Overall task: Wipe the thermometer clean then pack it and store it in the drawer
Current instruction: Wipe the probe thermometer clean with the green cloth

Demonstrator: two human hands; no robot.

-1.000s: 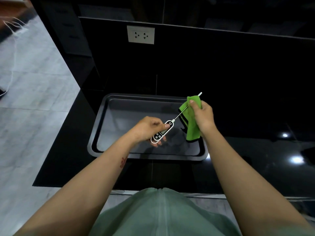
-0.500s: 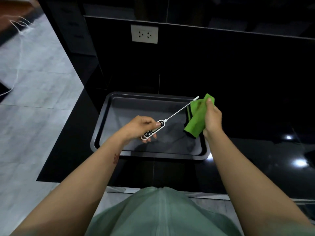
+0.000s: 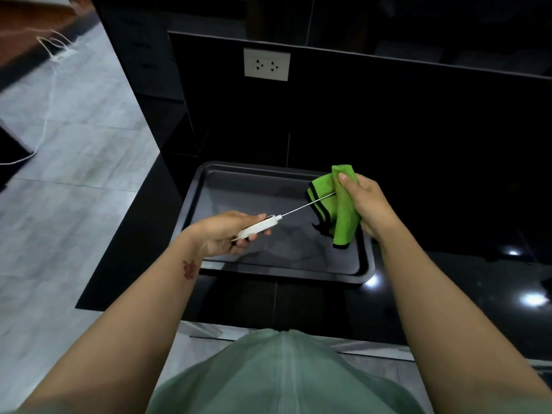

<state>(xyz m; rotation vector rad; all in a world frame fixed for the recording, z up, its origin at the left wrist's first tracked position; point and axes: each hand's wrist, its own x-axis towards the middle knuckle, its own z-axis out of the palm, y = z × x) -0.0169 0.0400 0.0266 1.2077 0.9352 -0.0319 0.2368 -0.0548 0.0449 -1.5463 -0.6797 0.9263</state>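
Wiping is what occupies both hands just now, so the task sits in its first stage. The left hand (image 3: 222, 234) is closed round the white body of the thermometer (image 3: 261, 228), held above the dark tray (image 3: 191, 216) with its thin metal probe (image 3: 307, 204) pointing off toward two o'clock. The right hand (image 3: 363, 204), up at about two o'clock from the left one, is clamped on a folded green cloth (image 3: 343, 216) with black edging, and the far end of the probe disappears into the fold, so the tip appears to be pinched inside the cloth. The two hands stand apart, joined only by the probe. How clean the probe already is cannot be told from here; the bare stretch of metal looks bright. The white body does not seem to be under the cloth at all, so that may remain to be wiped. Packing has not begun: no case or sleeve for the thermometer is visible anywhere on the black counter (image 3: 448, 294). No drawer can be made out either, so storing it lies furthest off
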